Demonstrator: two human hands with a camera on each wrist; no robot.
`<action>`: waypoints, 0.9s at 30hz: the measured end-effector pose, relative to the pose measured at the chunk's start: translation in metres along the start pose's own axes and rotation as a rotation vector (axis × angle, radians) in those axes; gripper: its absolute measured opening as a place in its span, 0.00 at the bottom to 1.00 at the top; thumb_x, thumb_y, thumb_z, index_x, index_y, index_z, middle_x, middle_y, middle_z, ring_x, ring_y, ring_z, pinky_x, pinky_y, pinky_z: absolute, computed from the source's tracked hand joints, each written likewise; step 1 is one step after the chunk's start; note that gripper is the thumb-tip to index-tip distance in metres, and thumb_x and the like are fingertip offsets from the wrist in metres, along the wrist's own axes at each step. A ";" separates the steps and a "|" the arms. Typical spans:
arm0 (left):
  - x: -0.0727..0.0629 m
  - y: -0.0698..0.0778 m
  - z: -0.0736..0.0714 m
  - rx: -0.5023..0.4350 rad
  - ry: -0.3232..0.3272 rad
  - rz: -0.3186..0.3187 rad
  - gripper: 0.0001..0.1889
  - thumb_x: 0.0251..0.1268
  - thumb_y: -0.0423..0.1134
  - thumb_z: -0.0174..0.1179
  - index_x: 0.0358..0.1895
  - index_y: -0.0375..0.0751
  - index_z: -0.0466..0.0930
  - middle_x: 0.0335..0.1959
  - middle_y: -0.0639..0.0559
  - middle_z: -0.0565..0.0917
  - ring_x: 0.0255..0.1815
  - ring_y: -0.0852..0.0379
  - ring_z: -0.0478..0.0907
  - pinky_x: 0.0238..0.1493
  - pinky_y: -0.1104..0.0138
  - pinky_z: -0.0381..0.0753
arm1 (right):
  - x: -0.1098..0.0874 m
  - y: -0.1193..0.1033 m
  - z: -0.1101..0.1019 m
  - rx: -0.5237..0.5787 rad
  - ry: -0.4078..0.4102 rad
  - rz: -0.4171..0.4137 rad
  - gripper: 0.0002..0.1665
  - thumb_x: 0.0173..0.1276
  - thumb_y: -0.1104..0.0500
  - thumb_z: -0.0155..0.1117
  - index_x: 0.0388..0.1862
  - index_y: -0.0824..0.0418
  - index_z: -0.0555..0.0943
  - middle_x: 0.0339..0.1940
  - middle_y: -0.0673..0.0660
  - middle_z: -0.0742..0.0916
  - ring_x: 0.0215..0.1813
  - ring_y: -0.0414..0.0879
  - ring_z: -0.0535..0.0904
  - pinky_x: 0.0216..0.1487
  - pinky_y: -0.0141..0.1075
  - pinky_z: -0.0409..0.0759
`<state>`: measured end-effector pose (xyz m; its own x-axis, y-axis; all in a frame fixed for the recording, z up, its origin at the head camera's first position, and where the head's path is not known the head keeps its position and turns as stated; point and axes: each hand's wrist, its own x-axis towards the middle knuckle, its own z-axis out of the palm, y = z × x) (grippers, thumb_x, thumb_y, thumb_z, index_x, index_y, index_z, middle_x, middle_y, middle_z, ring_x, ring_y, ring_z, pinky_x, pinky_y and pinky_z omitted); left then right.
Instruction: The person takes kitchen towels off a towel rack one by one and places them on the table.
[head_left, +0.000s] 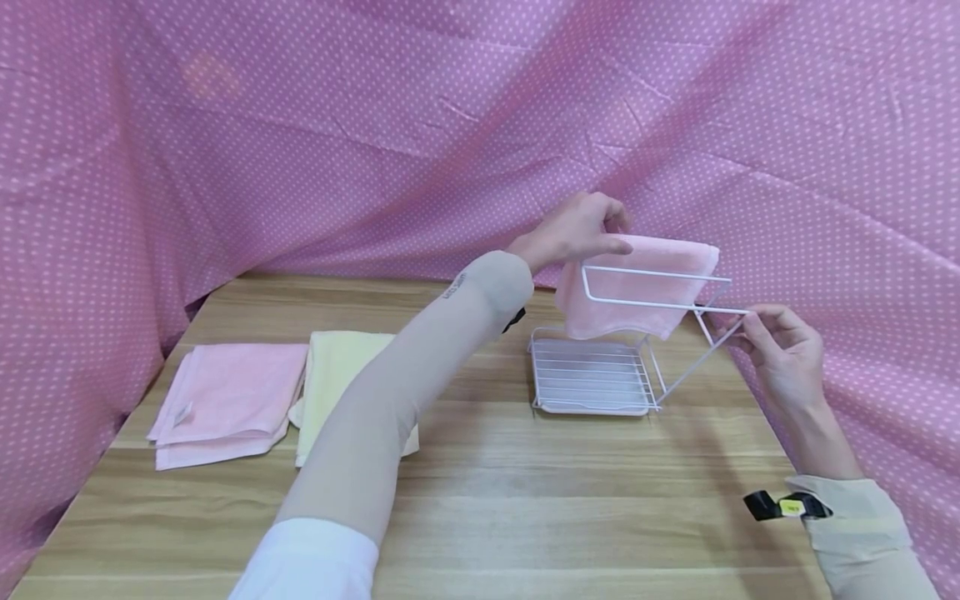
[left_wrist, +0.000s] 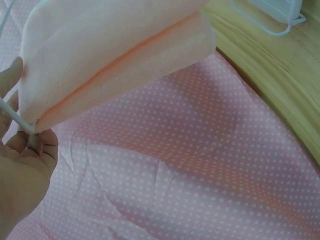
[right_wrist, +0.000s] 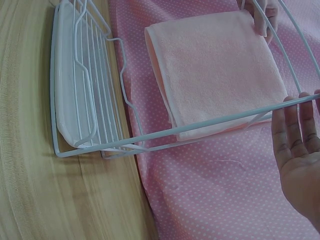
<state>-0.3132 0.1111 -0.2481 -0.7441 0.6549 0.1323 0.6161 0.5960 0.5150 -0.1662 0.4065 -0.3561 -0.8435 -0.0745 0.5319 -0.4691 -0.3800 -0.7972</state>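
A white wire rack (head_left: pixel 701 367) stands at the table's right, its upper bars leaning out above a slatted tray base (head_left: pixel 592 379). A folded pink towel (head_left: pixel 645 283) hangs draped over the far top bar. At the towel's left top corner, my left hand (head_left: pixel 581 229) pinches the edge by the bar end; in the left wrist view its thumb (left_wrist: pixel 12 75) meets the cloth and its other fingers curl below the bar. My right hand (head_left: pixel 783 354) grips the near right corner of the rack's upper frame, with fingers under the bar (right_wrist: pixel 295 101) in the right wrist view.
Another folded pink towel (head_left: pixel 232 392) lies flat at the table's left. Beside it lies a folded pale yellow towel (head_left: pixel 341 367), partly covered by my left forearm. Pink dotted cloth (head_left: pixel 375 150) hangs behind and around the wooden table (head_left: pixel 525 500).
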 end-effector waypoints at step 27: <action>0.000 -0.003 -0.002 0.007 -0.001 0.020 0.12 0.78 0.46 0.63 0.55 0.48 0.88 0.51 0.53 0.87 0.52 0.60 0.80 0.58 0.71 0.78 | 0.000 -0.001 0.002 0.006 0.000 0.014 0.13 0.78 0.78 0.48 0.50 0.74 0.81 0.43 0.61 0.92 0.46 0.47 0.91 0.52 0.34 0.89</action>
<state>-0.3155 0.1087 -0.2482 -0.7314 0.6670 0.1420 0.6327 0.5860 0.5062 -0.1650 0.4054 -0.3547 -0.8499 -0.0796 0.5208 -0.4560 -0.3841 -0.8028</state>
